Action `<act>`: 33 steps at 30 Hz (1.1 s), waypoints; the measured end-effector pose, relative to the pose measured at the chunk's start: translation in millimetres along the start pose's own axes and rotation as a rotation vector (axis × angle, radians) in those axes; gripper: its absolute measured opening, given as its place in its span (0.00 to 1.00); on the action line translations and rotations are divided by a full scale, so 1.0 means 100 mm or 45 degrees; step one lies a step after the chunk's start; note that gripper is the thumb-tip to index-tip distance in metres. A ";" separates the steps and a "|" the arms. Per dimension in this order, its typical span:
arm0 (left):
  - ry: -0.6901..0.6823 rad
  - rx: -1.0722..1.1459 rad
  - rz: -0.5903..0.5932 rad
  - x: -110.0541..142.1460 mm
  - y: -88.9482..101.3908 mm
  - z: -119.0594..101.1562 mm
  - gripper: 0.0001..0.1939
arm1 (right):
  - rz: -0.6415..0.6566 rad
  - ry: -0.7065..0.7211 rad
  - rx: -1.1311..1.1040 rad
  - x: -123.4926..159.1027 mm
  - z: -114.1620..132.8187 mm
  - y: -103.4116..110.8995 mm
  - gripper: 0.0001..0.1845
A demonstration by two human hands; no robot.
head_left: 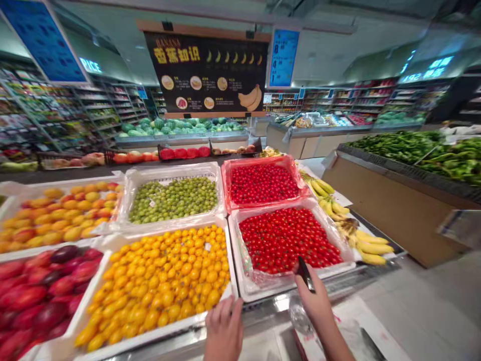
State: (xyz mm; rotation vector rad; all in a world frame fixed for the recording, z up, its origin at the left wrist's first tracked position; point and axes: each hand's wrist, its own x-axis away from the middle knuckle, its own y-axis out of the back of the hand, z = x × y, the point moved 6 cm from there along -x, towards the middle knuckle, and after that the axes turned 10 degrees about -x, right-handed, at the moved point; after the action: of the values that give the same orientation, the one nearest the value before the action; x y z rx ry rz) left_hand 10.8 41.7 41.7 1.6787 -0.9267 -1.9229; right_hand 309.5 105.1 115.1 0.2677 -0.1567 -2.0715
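Your right hand (310, 290) holds a slim black object (306, 275) at six o'clock of round red tomatoes (287, 238); your left hand (224, 327), fingers narrowly spaced, is five o'clock of round yellow fruit (161, 283).

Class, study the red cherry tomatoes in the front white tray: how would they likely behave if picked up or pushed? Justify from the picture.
The red cherry tomatoes would probably roll when nudged, being small and round. Their glossy skins suggest they may be slippery to grip. Piled loosely in the white tray, neighbours could shift when one is lifted.
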 end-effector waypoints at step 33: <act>0.308 0.337 0.164 0.17 0.47 0.71 0.23 | 0.926 0.231 -0.210 0.84 0.92 -1.47 0.10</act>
State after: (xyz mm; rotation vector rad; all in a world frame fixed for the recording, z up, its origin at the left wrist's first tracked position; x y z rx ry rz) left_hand -66.6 12.7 67.1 1.8963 -1.1991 -1.5256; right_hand 122.2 104.4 160.5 0.2488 0.0301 -1.3218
